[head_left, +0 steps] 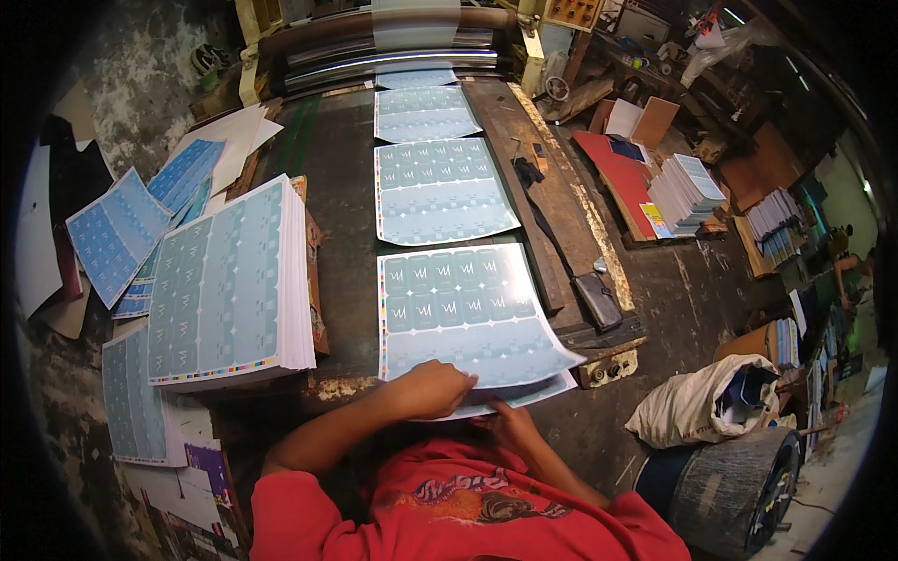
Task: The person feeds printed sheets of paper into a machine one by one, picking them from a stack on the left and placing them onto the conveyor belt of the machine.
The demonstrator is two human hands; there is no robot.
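The person's left forearm is crossing in from the lower left with its elbow bent, and the right forearm is slanting up from the lower right, both in front of a red printed short-sleeved shirt (468,496). The left hand (435,388) is curling tightly, grasping the near edge of a pale blue-green printed paper sheet (458,304). The right hand (510,423) is sitting lower, its thumb touching a second blue sheet (535,393) underneath; its fingers are hiding, so I cannot tell how firmly it is gripping. The upper sheet is lying at the worktop's near end, its near right corner bending upward.

Beyond it, more matching sheets (444,192) are lying in a line along the dark, worn worktop (344,243), leading to a machine with long metal rollers (327,67). A thick stack of printed sheets (224,280) is standing at the left, with loose blue sheets (117,234) lying beside it. A black pouch (597,301) is resting along the right side. Farther right, a white sack (702,400) is slumping on a wrapped, dark cylindrical drum (734,491).
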